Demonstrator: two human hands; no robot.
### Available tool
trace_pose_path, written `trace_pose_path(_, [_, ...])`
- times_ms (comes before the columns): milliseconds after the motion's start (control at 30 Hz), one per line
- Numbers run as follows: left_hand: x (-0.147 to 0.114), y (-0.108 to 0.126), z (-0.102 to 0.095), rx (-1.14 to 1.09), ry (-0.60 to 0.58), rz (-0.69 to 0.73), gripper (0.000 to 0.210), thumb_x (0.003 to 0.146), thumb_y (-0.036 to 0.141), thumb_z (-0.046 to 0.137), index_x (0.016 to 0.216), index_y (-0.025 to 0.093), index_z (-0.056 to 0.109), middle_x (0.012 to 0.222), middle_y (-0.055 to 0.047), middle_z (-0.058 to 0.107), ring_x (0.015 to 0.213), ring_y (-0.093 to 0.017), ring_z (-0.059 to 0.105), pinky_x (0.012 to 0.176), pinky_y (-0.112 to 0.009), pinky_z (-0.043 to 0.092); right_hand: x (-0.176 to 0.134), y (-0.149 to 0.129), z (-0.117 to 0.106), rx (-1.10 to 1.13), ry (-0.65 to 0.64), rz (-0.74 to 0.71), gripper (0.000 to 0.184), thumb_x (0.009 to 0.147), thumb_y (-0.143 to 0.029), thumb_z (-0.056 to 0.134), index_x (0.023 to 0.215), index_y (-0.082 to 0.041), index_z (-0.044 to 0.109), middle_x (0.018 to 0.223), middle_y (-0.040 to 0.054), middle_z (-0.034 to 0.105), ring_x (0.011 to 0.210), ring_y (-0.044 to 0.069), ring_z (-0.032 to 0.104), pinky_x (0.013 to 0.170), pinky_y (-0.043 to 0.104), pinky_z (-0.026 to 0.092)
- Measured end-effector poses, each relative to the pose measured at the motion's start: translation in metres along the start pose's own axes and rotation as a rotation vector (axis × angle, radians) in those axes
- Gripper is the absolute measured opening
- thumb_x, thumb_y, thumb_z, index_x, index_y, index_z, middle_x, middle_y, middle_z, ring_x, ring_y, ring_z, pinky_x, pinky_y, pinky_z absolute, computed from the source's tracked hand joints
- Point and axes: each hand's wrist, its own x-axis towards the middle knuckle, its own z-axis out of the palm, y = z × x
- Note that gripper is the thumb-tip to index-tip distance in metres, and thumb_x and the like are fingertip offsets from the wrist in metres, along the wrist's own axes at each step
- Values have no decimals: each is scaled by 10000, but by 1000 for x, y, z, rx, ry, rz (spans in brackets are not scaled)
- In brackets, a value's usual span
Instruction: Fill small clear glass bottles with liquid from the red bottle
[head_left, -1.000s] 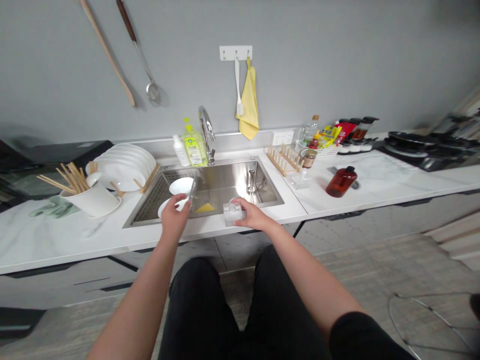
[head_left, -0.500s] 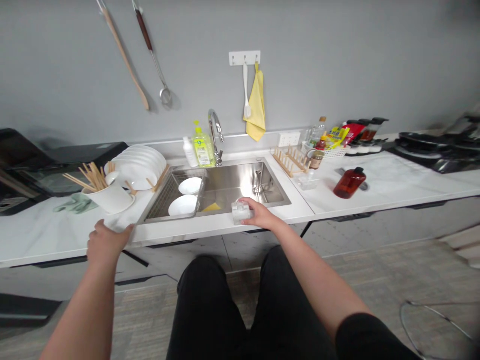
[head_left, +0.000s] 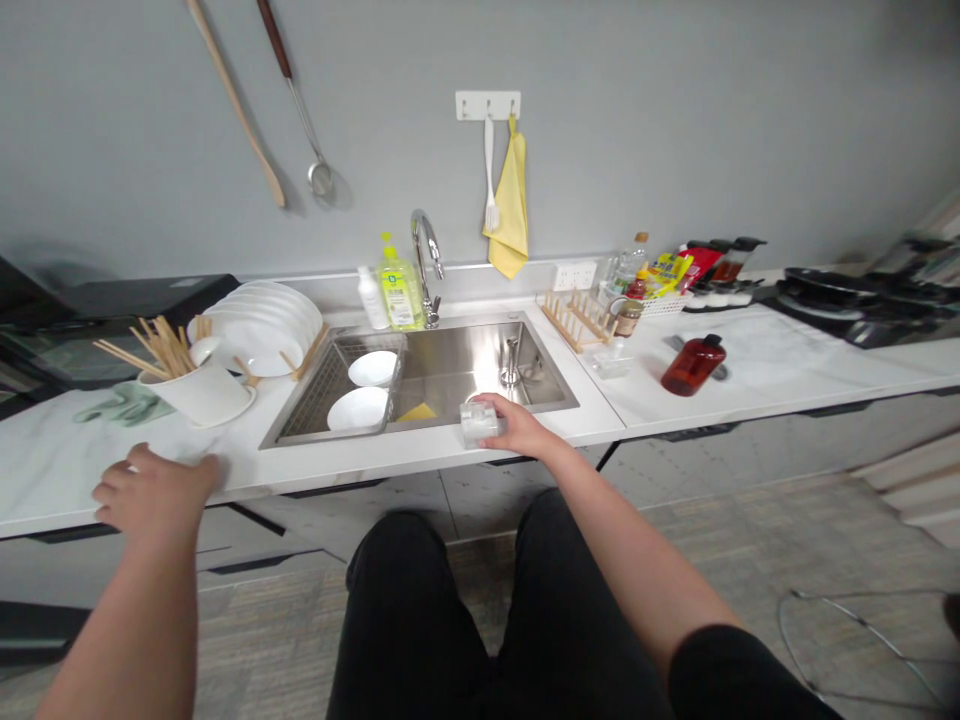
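Note:
My right hand (head_left: 514,425) is closed around a small clear box-like container (head_left: 478,424) at the front edge of the sink (head_left: 465,365). The container's exact kind is hard to make out. My left hand (head_left: 154,487) hovers over or rests on the left front of the counter, fingers spread, holding nothing. Near it are a pale green glove or cloth (head_left: 127,404) and a white utensil holder (head_left: 206,395) with several wooden chopsticks (head_left: 166,345). Two white bowls (head_left: 360,409) sit in the wire basket (head_left: 388,410) on the sink's left side.
White plates (head_left: 264,330) stand in a wooden rack at left. Behind the sink are a dish soap bottle (head_left: 401,290), a white bottle (head_left: 372,298) and the faucet (head_left: 425,265). A red-brown bottle (head_left: 691,366) and a wooden rack (head_left: 577,322) are at right, near a stove (head_left: 855,300).
My left hand has moved left along the counter's front, fingers spread. My right hand keeps its hold on the clear container. The view has shifted slightly.

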Motion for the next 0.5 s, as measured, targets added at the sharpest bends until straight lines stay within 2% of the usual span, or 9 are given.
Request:
trace_pose_path(100, [20,-12,10,2,-57,-135,1087,840,762,586,1714,159,351,1695,-332,517,1560,-535,538,1198,-688,455,0,-1,-1,8,2,0,916,759,-363,1014,1591,-277,641,1566,111,705,1449,332,665,1301,503,488])
trace_pose_path(167, [28,-18,17,-12,-70,-125,1068,836,724,616,1719,183,353,1696,-316,549,1562,-522,562,1205,-705,460,0,-1,-1,13,4,1,912,760,-362,1015,1590,-281,646,1556,106,711,1441,331,671,1293,498,498])
trace_pose_path(300, [38,-26,28,11,-8,-128,1072,804,725,668,1708,234,367,1721,-285,559,1577,-497,568,1213,-721,465,0,1,-1,12,3,13,916,759,-347,1017,1594,-287,647,1568,105,707,1437,326,679,1295,492,497])
trace_pose_path(367, [43,-25,30,35,-17,-123,1107,789,742,682,1722,242,358,1726,-271,564,1567,-492,581,1212,-715,477,0,2,-1,6,5,15,920,753,-339,1017,1594,-280,648,1587,113,698,1451,331,676,1304,500,490])
trace_pose_path(500, [48,-14,20,20,-139,-80,1130,793,672,708,1749,183,358,1669,-297,610,1541,-514,600,1191,-668,511,0,3,-1,20,-3,2,922,765,-362,1017,1601,-270,640,1634,133,673,1476,341,673,1317,518,484])
